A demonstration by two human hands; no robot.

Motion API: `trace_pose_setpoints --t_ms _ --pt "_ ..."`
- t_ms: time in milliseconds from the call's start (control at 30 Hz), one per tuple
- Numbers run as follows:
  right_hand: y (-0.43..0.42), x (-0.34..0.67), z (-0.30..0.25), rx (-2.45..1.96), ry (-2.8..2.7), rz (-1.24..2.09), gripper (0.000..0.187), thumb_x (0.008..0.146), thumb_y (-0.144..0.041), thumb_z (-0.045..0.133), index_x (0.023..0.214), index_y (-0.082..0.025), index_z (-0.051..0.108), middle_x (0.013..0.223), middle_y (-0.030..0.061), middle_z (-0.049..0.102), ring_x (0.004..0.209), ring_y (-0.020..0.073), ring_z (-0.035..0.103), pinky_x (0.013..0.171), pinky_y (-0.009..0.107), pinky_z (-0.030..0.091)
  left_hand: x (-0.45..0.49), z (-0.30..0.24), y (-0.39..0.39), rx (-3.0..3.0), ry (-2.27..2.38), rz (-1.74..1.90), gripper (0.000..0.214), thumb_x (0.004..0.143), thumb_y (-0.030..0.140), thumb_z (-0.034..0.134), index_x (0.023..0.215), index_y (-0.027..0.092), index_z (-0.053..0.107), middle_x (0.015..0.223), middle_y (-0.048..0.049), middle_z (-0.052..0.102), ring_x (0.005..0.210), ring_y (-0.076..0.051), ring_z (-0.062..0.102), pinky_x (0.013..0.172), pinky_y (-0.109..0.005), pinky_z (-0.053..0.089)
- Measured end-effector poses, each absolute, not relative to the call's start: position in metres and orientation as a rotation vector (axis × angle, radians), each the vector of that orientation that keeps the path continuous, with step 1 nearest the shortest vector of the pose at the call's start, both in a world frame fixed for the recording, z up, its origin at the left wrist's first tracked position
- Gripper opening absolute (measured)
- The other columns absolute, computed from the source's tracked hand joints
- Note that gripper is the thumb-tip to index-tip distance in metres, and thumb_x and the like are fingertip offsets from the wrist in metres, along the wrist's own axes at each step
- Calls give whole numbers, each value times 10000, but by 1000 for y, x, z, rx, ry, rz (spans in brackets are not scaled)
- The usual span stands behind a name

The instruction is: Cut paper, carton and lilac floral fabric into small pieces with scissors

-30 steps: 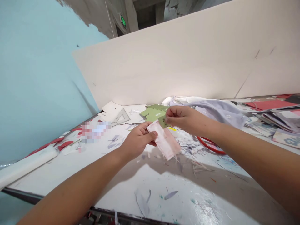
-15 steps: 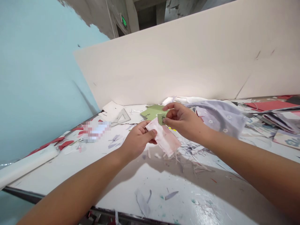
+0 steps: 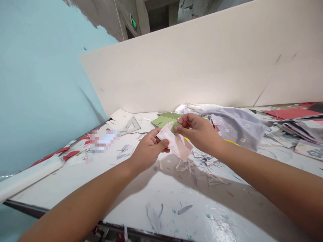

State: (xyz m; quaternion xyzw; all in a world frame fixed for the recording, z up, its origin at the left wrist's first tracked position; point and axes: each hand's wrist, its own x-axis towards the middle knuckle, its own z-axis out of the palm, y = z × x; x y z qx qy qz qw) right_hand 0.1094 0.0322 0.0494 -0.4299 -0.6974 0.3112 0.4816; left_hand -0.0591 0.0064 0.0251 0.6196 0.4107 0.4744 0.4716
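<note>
My left hand (image 3: 147, 150) pinches the left edge of a small pale pink piece (image 3: 178, 144), which hangs slightly crumpled above the table. Whether it is cloth or paper I cannot tell. At its upper edge is a small green card (image 3: 175, 127), gripped between the thumb and fingers of my right hand (image 3: 202, 132). The card's lower part meets the pink piece; whether it is tucked in or lies against it is unclear. Just behind, a larger green card (image 3: 160, 120) with dark lettering rests on the table, partly covered by my hands.
Paper shreds (image 3: 207, 159) litter the white table (image 3: 126, 208). A lilac flowered cloth (image 3: 242, 129) lies to the right, near red sheets (image 3: 290, 114). A set square (image 3: 131, 125) and a white roll (image 3: 32, 174) are on the left. A pale panel (image 3: 189, 74) stands behind.
The pink piece has become more creased and its lower end has swung slightly. The green card has turned in my right hand, whose fingers have closed in on it. A yellow strip now shows beside my right forearm.
</note>
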Motion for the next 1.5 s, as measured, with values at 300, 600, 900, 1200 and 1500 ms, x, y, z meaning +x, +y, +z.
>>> trace_pose_setpoints --t_ms 300,600,900,1200,1500 --pt "32 104 45 -1077 -1507 920 159 666 -320 645 676 -184 564 596 -33 578 483 84 466 447 216 346 -56 26 6 1520 922 1117 332 738 216 605 1064 199 547 782 3 609 793 -121 572 804 -325 483" --pt "36 101 31 -955 -1373 1009 226 650 -356 677 673 -178 540 555 -52 524 472 66 435 422 196 330 -56 24 6 1495 922 1126 413 719 223 625 1118 179 527 752 -3 603 765 -120 579 794 -322 496" --pt "36 102 34 -1032 -1422 1005 214 657 -340 668 655 -169 538 552 -38 554 476 73 461 428 197 346 -56 23 7 1506 938 1116 396 722 225 625 1105 180 538 738 5 605 728 -103 568 802 -319 488" --pt "36 105 39 -1075 -1529 872 211 653 -362 663 636 -178 561 547 -42 547 465 75 443 416 201 327 -57 23 7 1493 942 1106 382 722 274 636 1084 195 542 799 -1 622 783 -121 586 824 -340 481" --pt "32 97 27 -1054 -1394 1002 256 643 -389 674 644 -174 536 554 -41 532 453 72 432 414 202 327 -55 24 7 1484 987 1080 442 711 280 641 1124 175 529 773 -3 622 759 -121 588 842 -347 473"
